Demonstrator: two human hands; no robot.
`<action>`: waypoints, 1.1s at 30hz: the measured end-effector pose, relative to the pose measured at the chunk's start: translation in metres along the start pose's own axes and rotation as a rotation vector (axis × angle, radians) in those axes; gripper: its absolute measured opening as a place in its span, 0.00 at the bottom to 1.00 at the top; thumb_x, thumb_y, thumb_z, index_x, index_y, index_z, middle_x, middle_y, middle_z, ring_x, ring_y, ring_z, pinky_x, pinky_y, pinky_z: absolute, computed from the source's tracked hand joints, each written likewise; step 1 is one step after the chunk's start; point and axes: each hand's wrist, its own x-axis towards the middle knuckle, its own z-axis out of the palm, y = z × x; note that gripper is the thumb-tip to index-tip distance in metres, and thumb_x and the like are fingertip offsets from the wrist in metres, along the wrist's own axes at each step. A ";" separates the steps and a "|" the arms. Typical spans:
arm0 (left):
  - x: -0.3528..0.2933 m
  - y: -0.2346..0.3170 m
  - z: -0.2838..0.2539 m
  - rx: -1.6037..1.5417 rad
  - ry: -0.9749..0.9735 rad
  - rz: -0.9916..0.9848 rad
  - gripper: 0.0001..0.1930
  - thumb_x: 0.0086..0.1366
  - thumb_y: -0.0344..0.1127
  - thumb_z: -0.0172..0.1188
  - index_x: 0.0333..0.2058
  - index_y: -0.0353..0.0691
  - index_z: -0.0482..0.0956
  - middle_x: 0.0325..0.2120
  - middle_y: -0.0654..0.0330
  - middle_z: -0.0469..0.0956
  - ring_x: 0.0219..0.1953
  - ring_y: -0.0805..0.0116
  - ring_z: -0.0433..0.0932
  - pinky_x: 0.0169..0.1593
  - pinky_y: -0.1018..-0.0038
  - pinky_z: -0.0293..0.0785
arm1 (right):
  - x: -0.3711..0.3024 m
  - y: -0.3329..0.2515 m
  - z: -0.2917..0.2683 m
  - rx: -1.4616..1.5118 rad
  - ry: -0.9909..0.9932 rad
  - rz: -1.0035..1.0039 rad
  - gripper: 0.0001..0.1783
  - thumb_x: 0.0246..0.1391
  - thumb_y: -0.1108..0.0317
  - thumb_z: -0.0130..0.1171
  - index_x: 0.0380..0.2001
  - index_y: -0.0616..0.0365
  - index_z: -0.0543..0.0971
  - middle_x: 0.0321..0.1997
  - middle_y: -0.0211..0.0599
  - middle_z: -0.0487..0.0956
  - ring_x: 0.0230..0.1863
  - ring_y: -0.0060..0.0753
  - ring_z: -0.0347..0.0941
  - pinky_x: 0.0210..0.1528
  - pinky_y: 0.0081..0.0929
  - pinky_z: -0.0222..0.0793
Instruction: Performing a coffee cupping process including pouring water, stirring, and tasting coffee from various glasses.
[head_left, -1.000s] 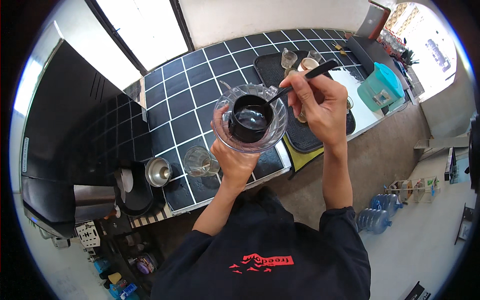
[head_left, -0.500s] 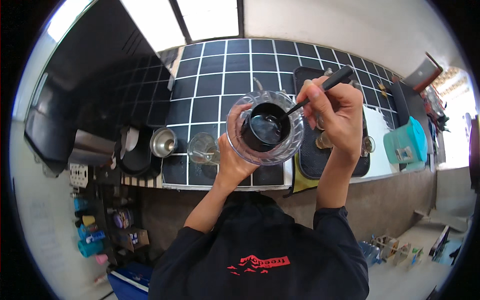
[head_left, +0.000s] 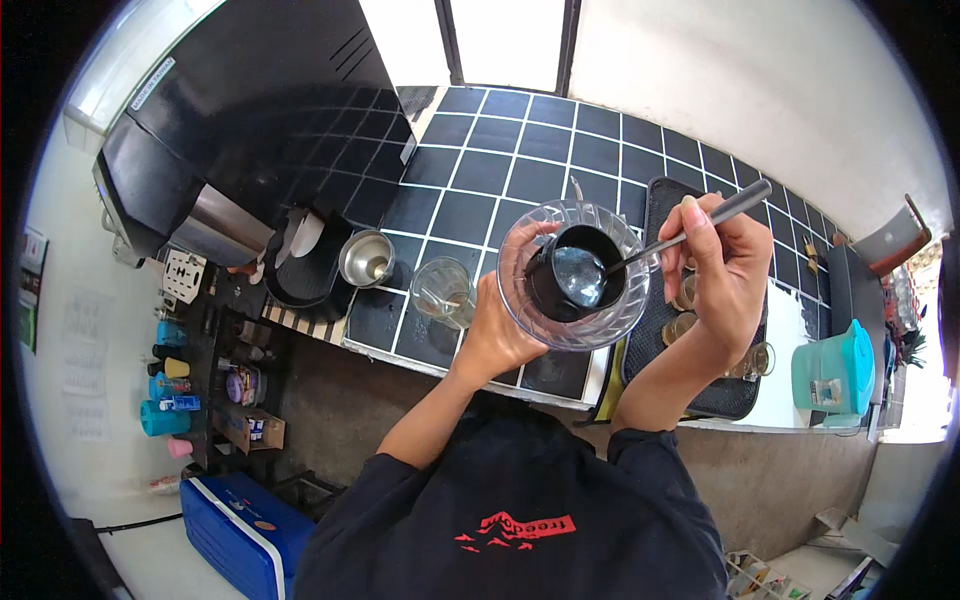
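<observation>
At far left on the black tiled counter (head_left: 470,170) stands a small steel cup (head_left: 366,258), smooth and round. Just right of it stands a clear drinking glass (head_left: 442,291); neither is touched.

My left hand (head_left: 497,330) is closed under a ribbed clear glass bowl (head_left: 572,273), palm cupping its base and thumb at the near rim, holding it raised above the counter. A black cup (head_left: 578,272) sits inside the bowl, holding glossy dark liquid.

My right hand (head_left: 722,268) is pinched shut on the slim dark handle of a metal spoon (head_left: 640,258), whose bowl is dipped into the cup. The step in hand appears to be stirring or scooping the cup's contents. The next move calls for a level bowl and a steady spoon, since the liquid sits near the brim and the glass is smooth.

Under the right hand lies a black tray (head_left: 705,385) with small glasses. At far right stands a teal plastic container (head_left: 833,368).
</observation>
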 end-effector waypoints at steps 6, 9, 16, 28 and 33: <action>0.000 0.003 -0.002 0.051 -0.025 -0.017 0.53 0.36 0.36 0.81 0.61 0.34 0.59 0.57 0.49 0.70 0.58 0.58 0.74 0.62 0.66 0.69 | 0.000 -0.001 -0.003 0.068 -0.015 0.062 0.12 0.65 0.71 0.55 0.30 0.69 0.79 0.24 0.36 0.77 0.19 0.18 0.72 0.15 0.15 0.67; -0.001 0.003 -0.004 0.072 0.001 -0.001 0.51 0.37 0.35 0.81 0.60 0.33 0.61 0.57 0.49 0.70 0.56 0.59 0.75 0.60 0.66 0.71 | 0.001 -0.003 -0.004 0.083 -0.020 0.039 0.13 0.65 0.71 0.54 0.29 0.69 0.79 0.23 0.36 0.77 0.17 0.18 0.71 0.15 0.15 0.66; -0.001 0.000 -0.003 0.041 -0.004 -0.005 0.52 0.36 0.34 0.81 0.60 0.33 0.61 0.57 0.48 0.70 0.56 0.58 0.75 0.60 0.66 0.70 | 0.003 -0.001 -0.003 0.113 0.055 0.033 0.15 0.66 0.69 0.53 0.28 0.69 0.79 0.20 0.36 0.77 0.15 0.19 0.71 0.14 0.15 0.66; 0.000 0.000 -0.004 0.002 -0.026 0.022 0.52 0.36 0.32 0.80 0.61 0.32 0.60 0.59 0.49 0.68 0.58 0.59 0.73 0.63 0.66 0.68 | 0.002 -0.002 -0.009 0.116 0.115 -0.012 0.16 0.67 0.67 0.53 0.29 0.70 0.80 0.20 0.39 0.78 0.14 0.22 0.71 0.14 0.17 0.66; 0.001 0.005 -0.005 0.083 -0.029 0.017 0.51 0.37 0.32 0.81 0.61 0.32 0.60 0.58 0.49 0.69 0.57 0.61 0.74 0.61 0.67 0.70 | 0.002 -0.002 -0.009 0.112 0.102 -0.068 0.16 0.67 0.68 0.52 0.30 0.70 0.80 0.21 0.40 0.78 0.16 0.21 0.72 0.16 0.17 0.67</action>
